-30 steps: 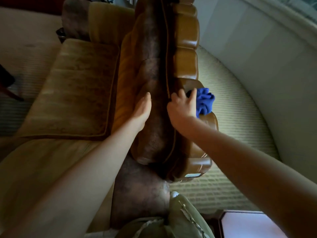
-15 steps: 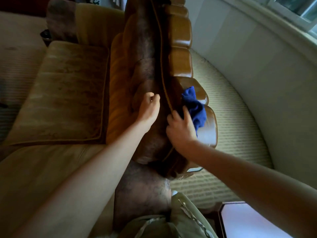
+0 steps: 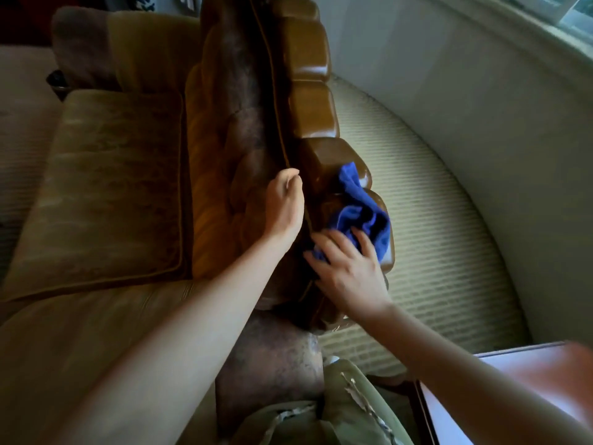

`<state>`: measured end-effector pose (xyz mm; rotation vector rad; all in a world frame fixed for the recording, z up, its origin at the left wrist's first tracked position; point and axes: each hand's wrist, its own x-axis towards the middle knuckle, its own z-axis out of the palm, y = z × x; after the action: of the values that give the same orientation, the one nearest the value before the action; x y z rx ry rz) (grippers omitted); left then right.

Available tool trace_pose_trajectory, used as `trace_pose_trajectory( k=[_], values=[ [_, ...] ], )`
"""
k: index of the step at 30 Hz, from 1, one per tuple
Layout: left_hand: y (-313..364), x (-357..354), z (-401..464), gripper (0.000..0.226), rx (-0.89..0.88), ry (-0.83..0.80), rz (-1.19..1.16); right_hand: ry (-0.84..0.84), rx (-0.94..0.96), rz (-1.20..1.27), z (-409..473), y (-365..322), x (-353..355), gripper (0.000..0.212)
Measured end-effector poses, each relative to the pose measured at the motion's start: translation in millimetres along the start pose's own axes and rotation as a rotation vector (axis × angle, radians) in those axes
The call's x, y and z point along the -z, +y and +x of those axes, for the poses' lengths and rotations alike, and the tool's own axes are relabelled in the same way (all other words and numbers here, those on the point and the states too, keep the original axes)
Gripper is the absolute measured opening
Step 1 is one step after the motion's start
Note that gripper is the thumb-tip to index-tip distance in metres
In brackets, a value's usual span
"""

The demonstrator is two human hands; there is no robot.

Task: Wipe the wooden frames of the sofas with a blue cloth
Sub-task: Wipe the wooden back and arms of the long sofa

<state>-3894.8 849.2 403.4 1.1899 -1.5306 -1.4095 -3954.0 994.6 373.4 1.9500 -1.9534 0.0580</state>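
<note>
While your right hand (image 3: pixel 348 271) lies flat with its fingers spread and straight, it presses the near end of the blue cloth (image 3: pixel 362 211) against the wooden frame (image 3: pixel 308 114) of the sofa. The cloth is bunched and lies over the two nearest lobes of that glossy, scalloped frame, its far tip reaching up onto the lobe beyond your fingertips. Nothing is pinched; your palm and fingers simply bear down on the fabric.

Your left hand (image 3: pixel 285 203) rests on top of the padded sofa back (image 3: pixel 244 130), just beside the frame and across the piping seam from the cloth. Its fingers are loosely curled and hold nothing, and it does not touch the cloth.

The frame runs away from you along the back of the sofa, a row of rounded brown wooden lobes catching the light. To your left lies the olive seat cushion (image 3: pixel 106 194), with a further cushion (image 3: pixel 86 49) propped up beyond it. To your right, ribbed pale carpet (image 3: pixel 433 236) fills the gap between the sofa and the curved pale wall (image 3: pixel 481 107). A reddish tabletop (image 3: pixel 500 387) shows at the lower right under your forearm, and green clothing (image 3: pixel 340 409) at the bottom edge.
</note>
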Motion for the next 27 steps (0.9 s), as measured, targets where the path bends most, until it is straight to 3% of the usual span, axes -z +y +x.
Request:
trace_pose_trajectory(
  k=[3, 5, 10, 12, 15, 20, 23, 25, 27],
  values=[
    [-0.1, -2.6, -1.2, 0.032, -0.016, 0.072, -0.029, 0.031, -0.364, 0.143, 60.2, 32.1, 10.3, 0.044],
    [-2.8, -5.5, -8.9, 0.034, -0.014, 0.084, -0.02, -0.045, -0.618, 0.347, 83.0, 59.6, 9.9, 0.046],
    [-6.6, -33.6, -25.3, 0.036, 0.071, 0.099, -0.077, 0.139, -0.837, 0.803, 36.0, 79.9, -2.3, 0.035],
    [-0.9, -53.1, -31.9, 0.04, 0.148, 0.147, -0.114, 0.164, -0.84, 0.844, -0.1, 63.8, -3.1, 0.046],
    [1.2, -70.9, -36.0, 0.043, 0.13, 0.244, -0.051, 0.169, -0.651, 0.7, -21.2, 34.7, 0.8, 0.046],
    [-2.5, -73.3, -34.5, 0.038, 0.093, 0.29, -0.025, 0.135, -0.49, 0.685, 26.5, 67.8, -1.4, 0.043],
    [0.0, -74.6, -35.2, 0.036, 0.098, 0.305, 0.059, 0.081, -0.556, 0.958, 68.2, 108.7, -20.7, 0.039],
    [2.6, -75.3, -37.4, 0.036, 0.1, 0.3, 0.101, 0.076, -0.759, 1.344, 76.5, 124.6, -34.3, 0.025],
    [5.2, -75.9, -40.7, 0.036, 0.121, 0.289, 0.124, -0.036, -0.961, 1.615, 59.7, 125.1, -41.5, 0.021]
  ],
)
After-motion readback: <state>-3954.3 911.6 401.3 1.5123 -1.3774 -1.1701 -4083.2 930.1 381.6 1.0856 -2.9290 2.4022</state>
